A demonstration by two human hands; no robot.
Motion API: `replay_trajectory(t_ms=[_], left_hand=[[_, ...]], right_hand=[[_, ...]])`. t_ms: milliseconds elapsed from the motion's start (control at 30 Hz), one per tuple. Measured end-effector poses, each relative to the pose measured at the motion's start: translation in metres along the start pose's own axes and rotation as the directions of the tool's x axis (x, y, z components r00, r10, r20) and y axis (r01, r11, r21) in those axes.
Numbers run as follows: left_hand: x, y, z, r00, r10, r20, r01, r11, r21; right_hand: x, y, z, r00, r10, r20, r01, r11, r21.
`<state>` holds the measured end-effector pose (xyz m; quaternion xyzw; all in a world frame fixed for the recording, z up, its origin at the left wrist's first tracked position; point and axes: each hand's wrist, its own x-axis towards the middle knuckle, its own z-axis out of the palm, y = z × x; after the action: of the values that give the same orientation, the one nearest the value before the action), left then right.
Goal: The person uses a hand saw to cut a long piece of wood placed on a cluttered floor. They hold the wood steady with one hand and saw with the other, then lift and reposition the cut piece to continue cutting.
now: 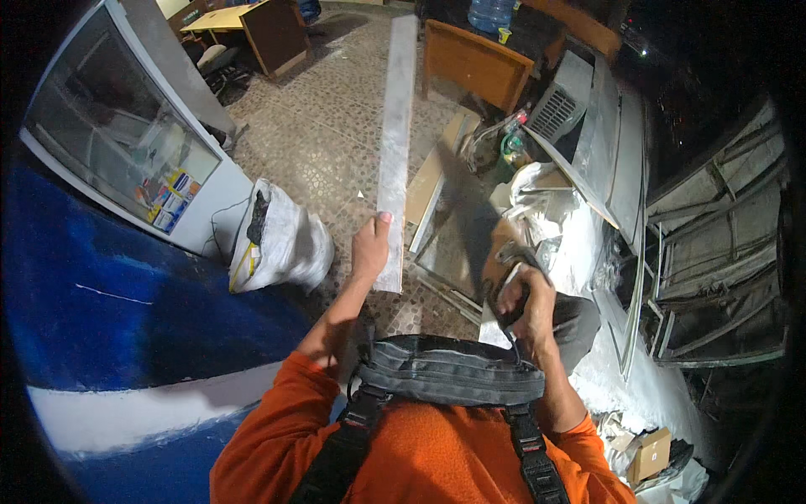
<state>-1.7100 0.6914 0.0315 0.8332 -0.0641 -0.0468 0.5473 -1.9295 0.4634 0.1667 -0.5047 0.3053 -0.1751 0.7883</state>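
My left hand is closed on the lower part of a long, narrow whitish board. The thumb lies across the board's face near its left edge, and the far end reaches toward the back of the room. To the right, my right hand wraps round the brown handle of a handsaw. Its broad dark blade points away from me and is smeared by motion. Blade and board are apart in this view. A dark bag is strapped across my front, below both hands.
A stuffed white sack stands left, beside a blue wall and a glass-fronted cabinet. At right are a white plastic-covered heap, panels and a metal frame. Wooden desks stand farther back. A cardboard box lies low right.
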Motion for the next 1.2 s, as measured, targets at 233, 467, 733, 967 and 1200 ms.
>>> replay_trajectory(t_ms=[233,467,733,967,1200], left_hand=[[-0.032,-0.08,-0.035,0.988,-0.137,-0.073,0.136,0.991,-0.014],[-0.061,-0.205,-0.054,0.936,-0.224,-0.27,0.105,0.913,-0.394],[-0.046,-0.329,-0.139,0.726,-0.404,-0.557,0.165,0.888,-0.43],[-0.06,-0.386,-0.17,0.468,-0.884,0.008,0.56,0.29,-0.776],[-0.083,-0.391,-0.123,0.474,-0.88,0.029,0.464,0.222,-0.858]], right_hand=[[0.003,0.032,-0.02,0.999,0.039,-0.009,-0.039,0.999,-0.007],[0.058,0.137,-0.147,0.966,-0.215,-0.143,0.129,0.882,-0.453],[0.081,0.167,-0.2,0.922,-0.302,0.243,0.382,0.602,-0.701],[0.051,0.141,-0.151,0.997,-0.064,0.045,0.078,0.748,-0.659],[0.032,0.121,-0.11,0.995,-0.043,-0.094,-0.009,0.869,-0.494]])
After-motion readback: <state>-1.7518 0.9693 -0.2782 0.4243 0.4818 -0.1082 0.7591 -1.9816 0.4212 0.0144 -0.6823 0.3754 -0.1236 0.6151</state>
